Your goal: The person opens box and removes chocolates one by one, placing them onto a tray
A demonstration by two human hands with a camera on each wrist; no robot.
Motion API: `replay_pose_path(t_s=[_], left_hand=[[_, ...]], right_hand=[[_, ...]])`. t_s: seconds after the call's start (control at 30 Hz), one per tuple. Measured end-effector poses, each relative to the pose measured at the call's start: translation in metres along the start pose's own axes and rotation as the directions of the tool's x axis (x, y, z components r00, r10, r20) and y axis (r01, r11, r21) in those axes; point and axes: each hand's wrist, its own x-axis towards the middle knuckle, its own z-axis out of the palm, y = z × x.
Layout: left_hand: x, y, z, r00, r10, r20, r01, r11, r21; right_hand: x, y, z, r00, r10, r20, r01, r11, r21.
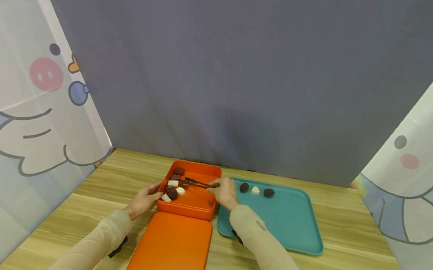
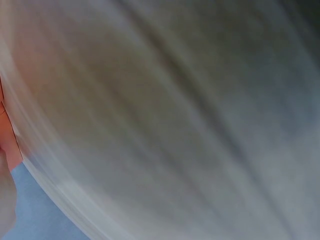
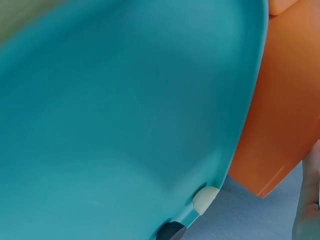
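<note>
An orange box (image 1: 192,213) on the wooden table holds several dark brown and white chocolate-like pieces (image 1: 172,192) along its left side. My left hand (image 1: 145,200) holds the box at its left side near the front corner, thumb by the rim. Over the box, my right hand (image 1: 225,192) grips dark brown tongs (image 1: 200,183), whose tips point left, right at the dark pieces. Just right of the box lies a teal tray (image 1: 282,224). Along its back edge sit two dark pieces (image 1: 269,193) and one white piece (image 1: 255,190). The left wrist view is mostly covered by blurred sleeve.
A flat orange lid (image 1: 169,253) lies on the table (image 1: 355,260) in front of the box. Behind the table hangs a grey curtain (image 1: 224,73), and printed cartoon sheets (image 1: 9,136) stand on both sides.
</note>
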Motion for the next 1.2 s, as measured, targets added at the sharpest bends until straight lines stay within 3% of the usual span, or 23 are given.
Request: replay_pose_path(t_s=[0.5,0.9,1.2], left_hand=[[-0.001,0.005,-0.002,1.0,-0.007,0.012,0.007,1.0,-0.021],[0.0,0.003,-0.001,1.0,-0.008,0.017,0.008,0.999,-0.048],[-0.001,0.004,-0.003,1.0,-0.014,0.024,0.015,1.0,-0.028]], right_hand=[[-0.006,0.001,-0.01,1.0,0.003,-0.011,-0.002,0.998,0.055],[-0.017,-0.003,-0.027,0.999,0.031,-0.015,-0.029,0.995,0.1],[-0.023,-0.003,-0.047,0.998,0.029,-0.06,-0.023,0.994,0.108]])
